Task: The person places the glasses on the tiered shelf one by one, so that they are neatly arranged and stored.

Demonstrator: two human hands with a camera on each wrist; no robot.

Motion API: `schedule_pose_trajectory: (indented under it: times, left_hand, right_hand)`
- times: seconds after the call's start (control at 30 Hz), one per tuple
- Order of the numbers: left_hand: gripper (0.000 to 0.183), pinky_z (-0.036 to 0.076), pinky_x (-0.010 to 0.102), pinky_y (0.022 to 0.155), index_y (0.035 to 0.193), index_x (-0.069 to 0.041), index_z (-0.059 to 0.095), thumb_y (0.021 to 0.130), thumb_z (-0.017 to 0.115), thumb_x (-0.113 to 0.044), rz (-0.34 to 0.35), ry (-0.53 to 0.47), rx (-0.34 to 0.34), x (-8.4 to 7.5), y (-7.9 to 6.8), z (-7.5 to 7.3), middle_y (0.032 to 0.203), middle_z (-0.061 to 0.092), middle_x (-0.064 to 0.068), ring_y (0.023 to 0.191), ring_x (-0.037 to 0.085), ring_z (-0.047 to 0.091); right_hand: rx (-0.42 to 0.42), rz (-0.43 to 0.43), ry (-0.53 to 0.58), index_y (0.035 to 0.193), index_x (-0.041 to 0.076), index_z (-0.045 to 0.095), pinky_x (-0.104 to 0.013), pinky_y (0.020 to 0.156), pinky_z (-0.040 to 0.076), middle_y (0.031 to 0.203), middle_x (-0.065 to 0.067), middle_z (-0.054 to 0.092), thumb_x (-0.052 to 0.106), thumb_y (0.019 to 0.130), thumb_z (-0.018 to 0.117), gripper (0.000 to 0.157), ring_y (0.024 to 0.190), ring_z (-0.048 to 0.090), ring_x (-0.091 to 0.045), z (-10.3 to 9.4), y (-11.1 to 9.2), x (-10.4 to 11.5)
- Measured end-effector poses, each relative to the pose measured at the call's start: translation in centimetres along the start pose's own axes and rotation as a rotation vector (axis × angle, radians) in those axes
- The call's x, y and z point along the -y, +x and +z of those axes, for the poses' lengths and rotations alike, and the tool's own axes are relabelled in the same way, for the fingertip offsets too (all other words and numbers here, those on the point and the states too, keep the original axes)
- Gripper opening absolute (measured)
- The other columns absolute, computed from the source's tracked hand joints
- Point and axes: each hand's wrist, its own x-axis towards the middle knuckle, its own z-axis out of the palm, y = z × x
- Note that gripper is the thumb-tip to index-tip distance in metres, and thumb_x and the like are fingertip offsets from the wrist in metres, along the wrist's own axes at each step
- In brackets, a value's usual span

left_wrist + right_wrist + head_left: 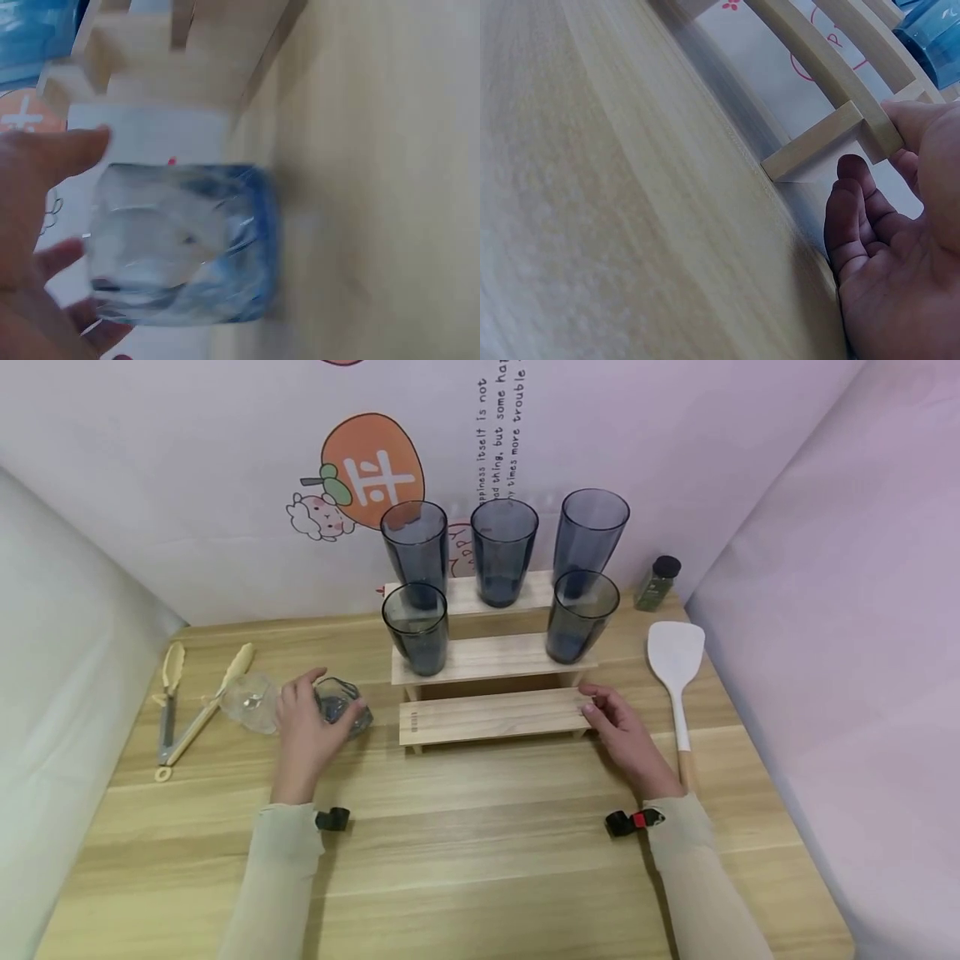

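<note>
My left hand [307, 718] spreads thumb and fingers around a short clear glass [347, 714] with a bluish base. The left wrist view shows this glass [180, 244] between them, with a gap at the thumb. Another clear glass [251, 703] sits just left of the hand. My right hand [618, 731] pinches the right end of the lowest board of a stepped wooden rack [495, 716], thumb on top. In the right wrist view its lower fingers [847, 217] curl below the board's end [877, 135].
Tall blue-grey glasses stand on the rack: three on top, including a middle one [504, 556], and two on the middle step, one at left [420, 639] and one at right [577, 622]. Tongs [202, 718] lie left; a white spatula [675, 660] and a black-capped jar [656, 585] are right.
</note>
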Motion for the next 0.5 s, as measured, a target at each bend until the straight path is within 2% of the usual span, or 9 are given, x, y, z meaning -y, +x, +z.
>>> schedule_pose_trajectory:
  times: [0.1, 0.23, 0.33, 0.5]
  left_hand:
    - [0.091, 0.034, 0.057, 0.1, 0.148, -0.004, 0.039, 0.081, 0.085, -0.046, -0.064, -0.092, -0.092, -0.2, -0.8, 1.4, 0.135, 0.038, 0.027, 0.123, 0.041, 0.037]
    - [0.097, 0.036, 0.053, 0.106, 0.147, -0.006, 0.039, 0.076, 0.088, -0.049, -0.151, -0.199, -0.157, -0.3, -1.3, 2.7, 0.138, 0.038, 0.022, 0.127, 0.036, 0.039]
    - [0.095, 0.035, 0.052, 0.109, 0.147, -0.007, 0.039, 0.077, 0.088, -0.047, -0.189, -0.266, -0.162, -0.2, -1.5, 3.1, 0.142, 0.038, 0.018, 0.13, 0.034, 0.039]
    - [0.089, 0.032, 0.049, 0.113, 0.148, -0.008, 0.037, 0.081, 0.088, -0.038, -0.199, -0.408, -0.134, 0.3, -2.3, 3.1, 0.147, 0.038, 0.014, 0.136, 0.032, 0.039]
  right_hand:
    - [-0.006, -0.006, -0.019, 0.142, -0.003, 0.05, -0.024, 0.08, 0.042, 0.11, -0.018, 0.049, 0.015, 0.108, 0.051, 0.038, 0.098, 0.048, -0.023, 0.0, -0.2, 0.7]
    - [-0.014, -0.017, -0.011, 0.143, -0.001, 0.05, -0.024, 0.079, 0.042, 0.111, -0.018, 0.05, 0.017, 0.108, 0.051, 0.039, 0.098, 0.048, -0.022, -0.1, 0.1, -0.6]
    - [-0.019, -0.014, 0.002, 0.144, 0.005, 0.051, -0.024, 0.078, 0.042, 0.111, -0.017, 0.05, 0.02, 0.108, 0.052, 0.039, 0.098, 0.048, -0.023, -0.1, 0.5, -2.2]
    - [-0.024, -0.015, 0.003, 0.144, 0.01, 0.053, -0.025, 0.079, 0.042, 0.111, -0.015, 0.049, 0.026, 0.108, 0.052, 0.039, 0.099, 0.047, -0.024, -0.2, 0.5, -2.7]
